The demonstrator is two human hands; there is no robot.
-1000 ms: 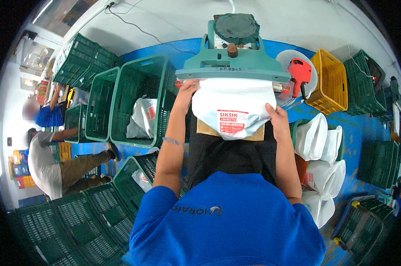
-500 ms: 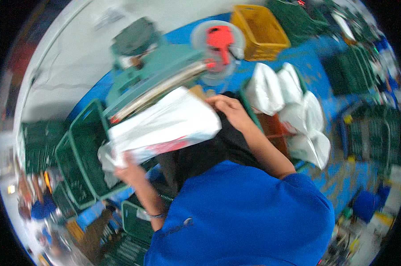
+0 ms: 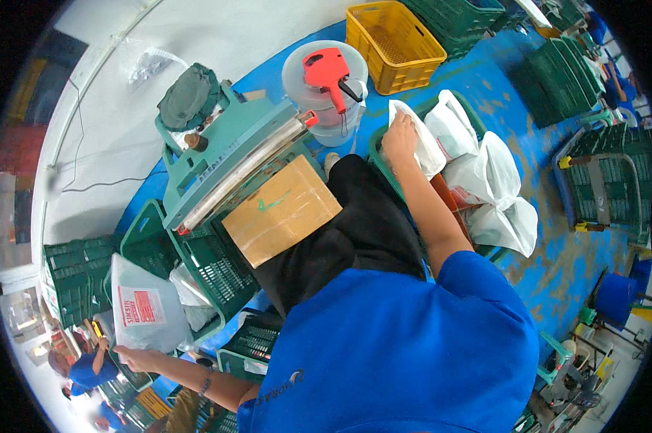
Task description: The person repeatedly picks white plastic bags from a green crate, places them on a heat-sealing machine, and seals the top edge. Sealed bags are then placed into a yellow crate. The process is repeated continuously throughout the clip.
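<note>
My left hand (image 3: 139,359) is stretched out to the left, pinching the lower corner of a white plastic bag (image 3: 134,307) with red print. That bag hangs beside the green crates. Reaching to the right, my right hand (image 3: 400,138) closes on the top of another white plastic bag (image 3: 422,144). This one stands among several filled white bags (image 3: 484,169) in a green crate (image 3: 378,153). Between my arms, a flat piece of cardboard (image 3: 282,211) lies in front of a green bag sealer (image 3: 232,155), partly over my lap.
A red label gun (image 3: 327,72) rests on a clear round tub (image 3: 297,79) beyond the sealer. Behind it stands a yellow crate (image 3: 391,68). Green crates (image 3: 217,267) with some white bags stand at the left. A stacked green crate (image 3: 604,180) is at the far right.
The printed bag has moved from over the cardboard out to the left with my left hand. My right hand has gone from the cardboard's edge to a bag in the right crate.
</note>
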